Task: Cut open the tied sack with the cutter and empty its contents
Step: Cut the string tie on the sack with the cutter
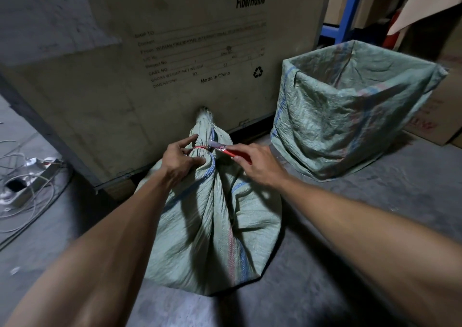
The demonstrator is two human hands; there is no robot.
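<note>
A green woven sack (212, 226) with blue and red stripes lies on the concrete floor, its neck bunched and bound by a red tie (201, 147). My left hand (181, 160) grips the sack's neck just below the tie, thumb and forefinger beside it. My right hand (257, 165) holds a red-handled cutter (228, 151), and its blade tip touches the tie from the right. The sack's frayed mouth (205, 113) points toward the crate behind it.
A big FiberHome crate (175, 52) stands right behind the sack. An open green sack (350, 106) stands upright to the right. Loose cables and a metal part (27, 184) lie at the left. Blue shelving (350, 9) and cardboard boxes fill the back right.
</note>
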